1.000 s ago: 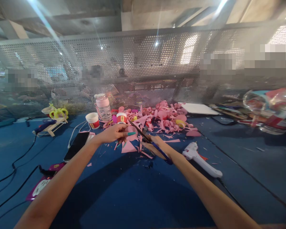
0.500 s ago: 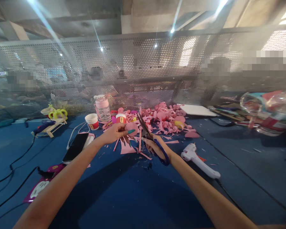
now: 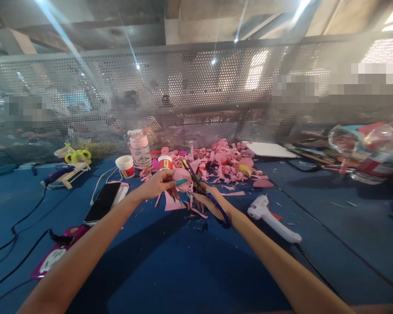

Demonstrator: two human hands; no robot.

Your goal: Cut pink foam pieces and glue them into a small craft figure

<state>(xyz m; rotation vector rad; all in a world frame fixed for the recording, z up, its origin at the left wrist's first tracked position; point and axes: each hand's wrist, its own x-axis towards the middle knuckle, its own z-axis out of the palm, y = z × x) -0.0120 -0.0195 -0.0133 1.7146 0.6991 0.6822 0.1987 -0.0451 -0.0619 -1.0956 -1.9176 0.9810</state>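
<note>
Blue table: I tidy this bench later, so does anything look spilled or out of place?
Yes. Pink paper offcuts lie strewn in a loose heap behind the hands, with slivers scattered on the blue table. The white glue gun lies on its side beside the right hand.

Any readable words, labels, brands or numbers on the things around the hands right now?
None can be read.
Small pot with red label: print too small and blurred.
White cup with red band: no legible text.
Purple card at lower left: white graphic, blurred.
Clear bag at right: red and blue printing, blurred.
Glue gun and scissors: no marking visible.
</note>
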